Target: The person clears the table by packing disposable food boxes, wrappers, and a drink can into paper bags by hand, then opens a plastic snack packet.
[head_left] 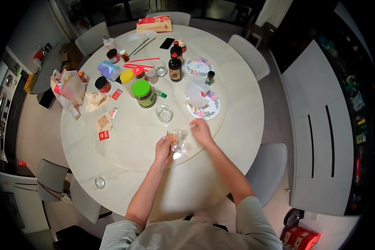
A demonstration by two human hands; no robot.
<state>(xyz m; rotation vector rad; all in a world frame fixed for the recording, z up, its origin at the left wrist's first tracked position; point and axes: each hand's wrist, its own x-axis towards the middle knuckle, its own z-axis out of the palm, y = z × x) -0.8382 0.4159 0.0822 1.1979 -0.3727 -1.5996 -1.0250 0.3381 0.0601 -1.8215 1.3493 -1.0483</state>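
My left hand (163,149) is closed on a clear plastic bag (180,143) with something light brown in it, over the near part of the round marble table (125,183). To its right my right hand (201,132) is apart from the bag, its fingers curled; what they hold, if anything, is too small to tell. Just beyond the hands stands an empty glass (164,113). Beyond my right hand lies a floral plate (210,109), partly under a crumpled plastic bag (196,92).
A green-lidded jar (143,95), a yellow-lidded jar (128,79) and dark bottles (175,68) stand in the middle. Plastic bags (71,87) sit at the left edge. A glass (98,182) is at the near left. Chairs (268,171) surround the table.
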